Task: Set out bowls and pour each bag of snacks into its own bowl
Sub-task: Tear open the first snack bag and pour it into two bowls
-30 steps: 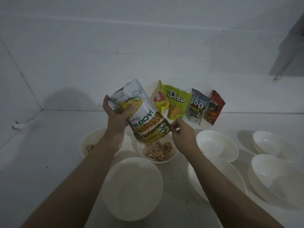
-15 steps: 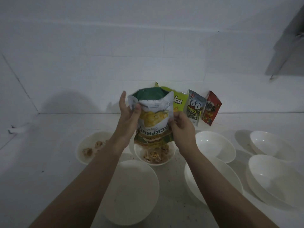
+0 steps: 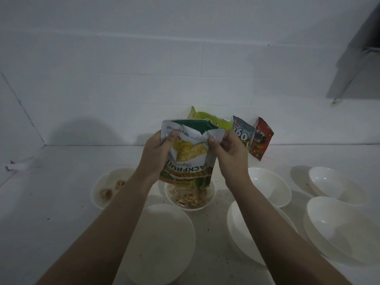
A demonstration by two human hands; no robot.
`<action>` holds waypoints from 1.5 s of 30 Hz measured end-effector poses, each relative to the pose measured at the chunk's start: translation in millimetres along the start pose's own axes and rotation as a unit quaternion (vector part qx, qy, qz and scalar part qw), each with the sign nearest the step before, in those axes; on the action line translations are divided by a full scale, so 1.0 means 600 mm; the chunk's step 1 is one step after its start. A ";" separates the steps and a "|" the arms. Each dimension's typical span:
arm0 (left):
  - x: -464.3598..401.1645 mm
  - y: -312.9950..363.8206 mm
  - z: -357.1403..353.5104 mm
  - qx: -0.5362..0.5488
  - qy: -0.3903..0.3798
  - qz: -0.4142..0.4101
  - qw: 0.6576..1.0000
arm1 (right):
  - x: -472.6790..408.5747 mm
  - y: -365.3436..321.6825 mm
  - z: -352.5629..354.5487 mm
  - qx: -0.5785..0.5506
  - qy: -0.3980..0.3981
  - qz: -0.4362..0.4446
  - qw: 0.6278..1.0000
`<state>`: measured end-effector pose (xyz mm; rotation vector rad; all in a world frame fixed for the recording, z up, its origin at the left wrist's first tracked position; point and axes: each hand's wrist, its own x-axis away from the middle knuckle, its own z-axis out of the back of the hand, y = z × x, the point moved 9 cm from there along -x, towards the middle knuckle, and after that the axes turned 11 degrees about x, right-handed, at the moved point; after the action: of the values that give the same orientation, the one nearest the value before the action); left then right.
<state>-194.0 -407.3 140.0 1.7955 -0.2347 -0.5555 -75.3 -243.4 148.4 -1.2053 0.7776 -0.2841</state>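
White counter: both hands' grip (image 3: 158, 149) (image 3: 227, 147) clamps upturned jackfruit bag (image 3: 189, 155) over bowl (image 3: 190, 199).

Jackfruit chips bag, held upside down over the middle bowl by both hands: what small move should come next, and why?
Probably a gentle shake or squeeze of the jackfruit chips bag. The left hand and right hand pinch its upturned bottom corners, and its mouth hangs just above the middle bowl, which already holds chips. Whether any chips remain inside cannot be seen, so a shake would settle it.
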 end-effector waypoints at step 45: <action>0.028 0.061 -0.042 0.038 -0.077 -0.029 0.996 | 0.012 -0.080 0.042 -0.035 0.082 0.054 0.995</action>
<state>-162.7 -404.3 175.3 1.8394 -0.3144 -0.7372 -43.8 -246.7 193.2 -1.2118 0.9996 -0.2712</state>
